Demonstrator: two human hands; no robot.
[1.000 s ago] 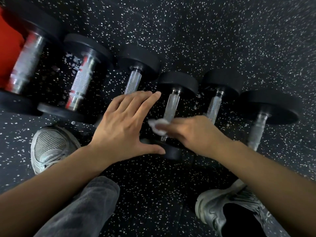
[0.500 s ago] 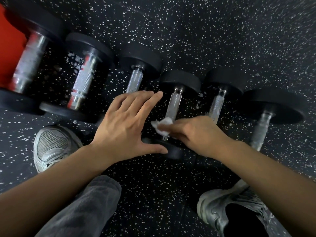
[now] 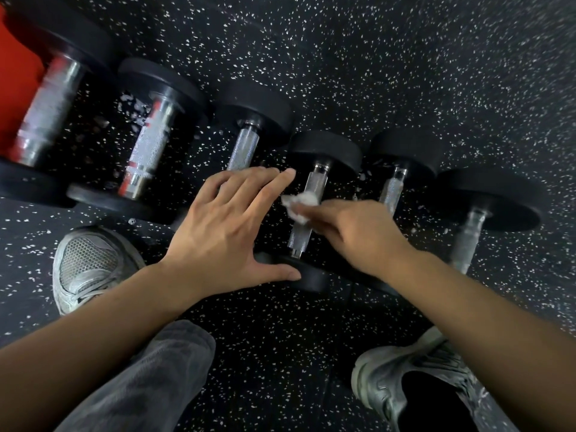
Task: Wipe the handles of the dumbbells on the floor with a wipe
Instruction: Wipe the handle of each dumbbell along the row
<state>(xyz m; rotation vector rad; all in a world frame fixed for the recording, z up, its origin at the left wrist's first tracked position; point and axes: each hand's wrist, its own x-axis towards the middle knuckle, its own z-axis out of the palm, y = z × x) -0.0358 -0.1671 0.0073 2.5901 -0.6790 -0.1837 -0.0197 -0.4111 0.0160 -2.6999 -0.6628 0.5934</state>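
Several black dumbbells with knurled metal handles lie in a row on the speckled black floor. My right hand (image 3: 358, 232) pinches a small crumpled white wipe (image 3: 300, 204) and presses it against the handle of the fourth dumbbell from the left (image 3: 314, 183), about midway along it. My left hand (image 3: 227, 226) is spread flat with fingers apart, resting over the near part of the third dumbbell (image 3: 246, 148) and hiding its lower handle; its thumb reaches toward the fourth dumbbell's near plate (image 3: 311, 275).
Two bigger dumbbells (image 3: 148, 151) lie at the left beside a red object (image 3: 15, 76). Two more dumbbells (image 3: 392, 188) lie right of the wiped one. My grey shoes (image 3: 90, 263) and a grey trouser leg (image 3: 149, 378) are at the bottom.
The right hand has slid the wipe up the fourth dumbbell's handle, from its near end to about the middle. The left hand has stayed in place.
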